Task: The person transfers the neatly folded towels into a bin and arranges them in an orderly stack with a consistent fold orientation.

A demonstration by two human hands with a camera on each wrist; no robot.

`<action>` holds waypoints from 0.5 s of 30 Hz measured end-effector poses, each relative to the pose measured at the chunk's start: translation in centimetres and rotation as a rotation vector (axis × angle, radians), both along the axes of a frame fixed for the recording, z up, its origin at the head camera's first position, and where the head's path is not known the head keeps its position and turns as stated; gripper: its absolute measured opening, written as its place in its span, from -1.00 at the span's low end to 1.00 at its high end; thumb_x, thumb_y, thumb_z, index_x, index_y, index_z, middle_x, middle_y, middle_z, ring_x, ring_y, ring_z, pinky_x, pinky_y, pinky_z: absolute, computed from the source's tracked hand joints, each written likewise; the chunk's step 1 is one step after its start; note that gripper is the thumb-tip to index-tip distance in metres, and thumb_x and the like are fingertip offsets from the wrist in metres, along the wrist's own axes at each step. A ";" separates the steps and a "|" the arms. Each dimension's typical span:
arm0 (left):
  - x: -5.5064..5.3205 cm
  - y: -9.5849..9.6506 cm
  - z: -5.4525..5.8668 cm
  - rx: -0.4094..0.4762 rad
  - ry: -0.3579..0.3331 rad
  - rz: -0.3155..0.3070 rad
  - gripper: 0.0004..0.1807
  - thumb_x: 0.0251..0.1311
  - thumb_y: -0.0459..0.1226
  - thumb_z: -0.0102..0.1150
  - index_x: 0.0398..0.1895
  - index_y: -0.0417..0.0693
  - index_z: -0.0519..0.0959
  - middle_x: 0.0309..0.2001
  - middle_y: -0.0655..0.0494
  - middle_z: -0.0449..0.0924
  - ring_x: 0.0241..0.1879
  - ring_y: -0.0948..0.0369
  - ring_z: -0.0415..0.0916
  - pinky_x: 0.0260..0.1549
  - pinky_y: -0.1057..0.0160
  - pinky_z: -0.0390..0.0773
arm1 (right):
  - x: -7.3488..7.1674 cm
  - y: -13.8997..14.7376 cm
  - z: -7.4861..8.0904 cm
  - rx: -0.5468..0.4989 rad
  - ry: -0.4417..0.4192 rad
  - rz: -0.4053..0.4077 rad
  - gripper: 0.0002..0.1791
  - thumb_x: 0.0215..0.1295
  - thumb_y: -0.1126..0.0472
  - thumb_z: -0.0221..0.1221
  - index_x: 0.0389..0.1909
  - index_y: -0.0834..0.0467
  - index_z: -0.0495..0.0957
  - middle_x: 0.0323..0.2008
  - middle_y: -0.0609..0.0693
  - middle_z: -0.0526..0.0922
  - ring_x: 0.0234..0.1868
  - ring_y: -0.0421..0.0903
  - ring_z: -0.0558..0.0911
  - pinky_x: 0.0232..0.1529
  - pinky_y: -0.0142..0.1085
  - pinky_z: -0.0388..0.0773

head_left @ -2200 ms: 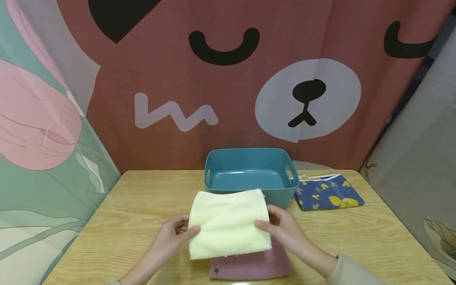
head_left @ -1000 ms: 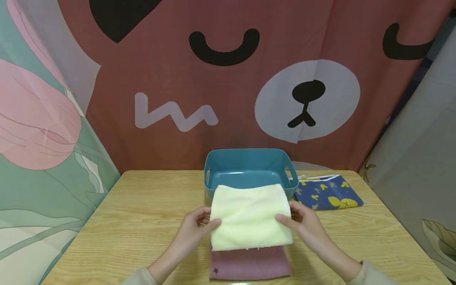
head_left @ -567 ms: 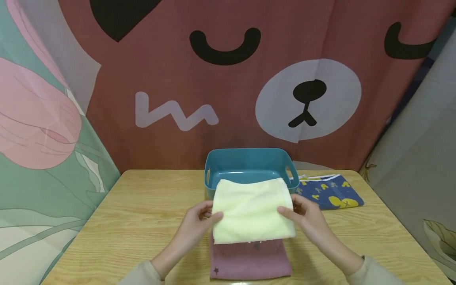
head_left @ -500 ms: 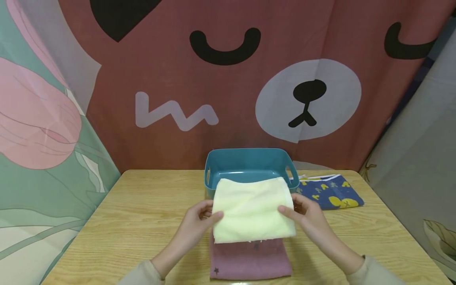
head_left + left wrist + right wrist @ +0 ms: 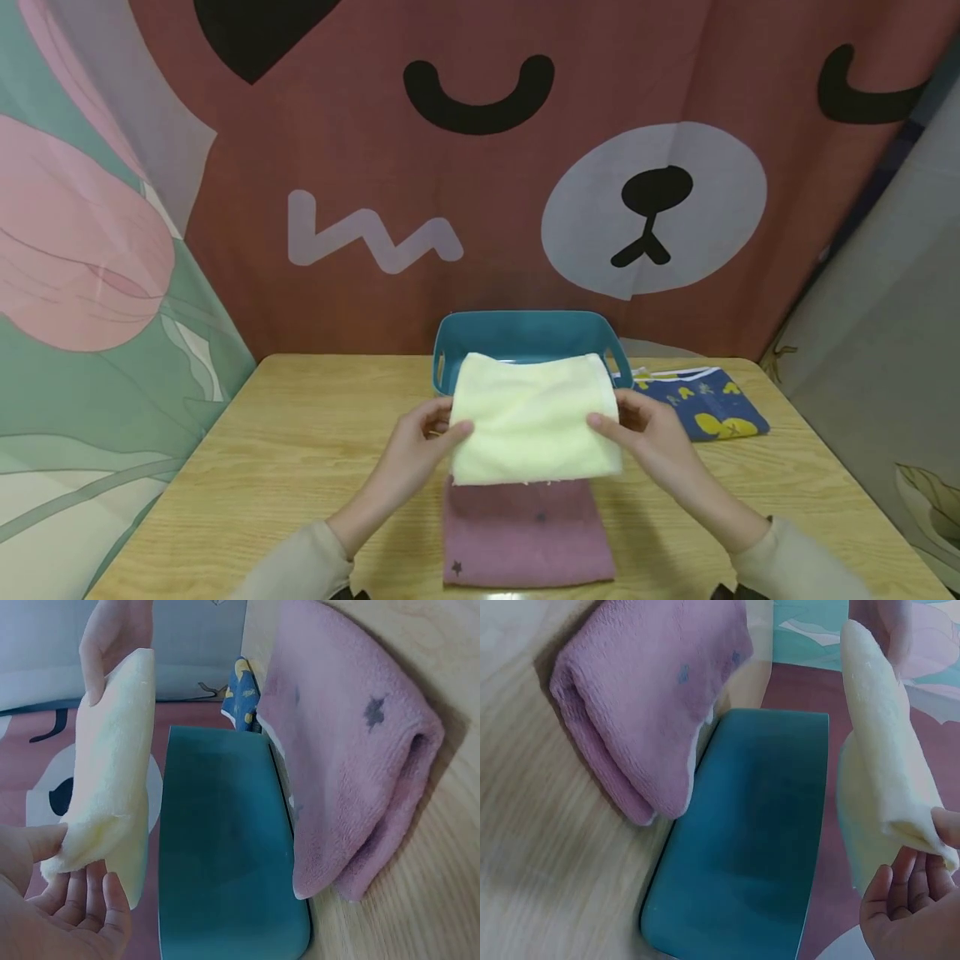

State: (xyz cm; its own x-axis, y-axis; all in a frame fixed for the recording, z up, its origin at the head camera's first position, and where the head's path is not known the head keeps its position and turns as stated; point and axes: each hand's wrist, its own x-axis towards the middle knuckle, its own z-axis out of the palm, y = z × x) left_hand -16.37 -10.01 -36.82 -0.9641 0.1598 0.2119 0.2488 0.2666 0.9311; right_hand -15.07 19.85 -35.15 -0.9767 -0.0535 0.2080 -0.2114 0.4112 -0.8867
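A folded pale yellow towel [image 5: 536,421] is held up off the table between both hands. My left hand [image 5: 422,443] pinches its left edge, thumb in front and fingers behind. On the opposite edge, my right hand [image 5: 654,437] grips it the same way. Behind and partly hidden by the towel stands a teal plastic basket [image 5: 525,332] with handle holes. Below the hands, nearer the front, lies a folded pink towel [image 5: 528,533] with dark stars. Both wrist views show the yellow towel [image 5: 112,757] raised higher than the pink towel [image 5: 652,690].
To the right of the basket lies a folded blue cloth [image 5: 701,404] with yellow figures and a white edge. Everything rests on a light wooden table [image 5: 315,433]. A printed bear curtain [image 5: 495,208] hangs right behind the table's far edge.
Both hands have carried the yellow towel to the right and then farther away, up in the view. It now covers part of the basket and shows more of the pink towel.
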 end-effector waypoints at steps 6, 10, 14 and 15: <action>-1.1 0.3 -0.1 0.015 0.006 0.027 -0.67 0.27 -0.29 0.30 0.07 -0.20 0.61 -0.23 0.06 0.64 -0.22 0.17 0.53 -0.17 0.21 0.56 | -1.2 0.1 0.3 0.072 -0.001 -0.016 -0.53 0.29 0.04 0.33 0.10 0.25 0.59 -0.10 0.10 0.69 -0.14 -0.09 0.66 -0.23 -0.32 0.60; -1.8 0.3 -0.2 0.018 0.012 0.044 -0.67 0.28 -0.29 0.30 0.07 -0.21 0.61 -0.22 0.03 0.64 -0.23 0.17 0.52 -0.20 0.22 0.55 | -2.0 0.1 0.4 0.102 0.008 -0.028 -0.52 0.29 0.01 0.33 0.10 0.24 0.60 -0.12 0.10 0.69 -0.14 -0.05 0.65 -0.23 -0.28 0.58; -2.3 0.3 -0.2 0.025 0.014 0.061 -0.67 0.27 -0.31 0.30 0.07 -0.22 0.61 -0.22 0.01 0.65 -0.24 0.17 0.52 -0.22 0.24 0.55 | -2.8 0.1 0.4 0.112 0.000 -0.023 -0.50 0.29 -0.01 0.32 0.12 0.24 0.59 -0.12 0.11 0.69 -0.15 -0.04 0.64 -0.22 -0.23 0.58; -2.5 0.3 -0.2 0.027 0.021 0.062 -0.67 0.27 -0.31 0.30 0.07 -0.23 0.61 -0.22 0.00 0.65 -0.24 0.17 0.53 -0.22 0.24 0.55 | -3.0 0.0 0.4 0.115 -0.004 -0.024 -0.49 0.29 -0.01 0.32 0.13 0.24 0.58 -0.11 0.11 0.69 -0.15 -0.04 0.64 -0.22 -0.23 0.59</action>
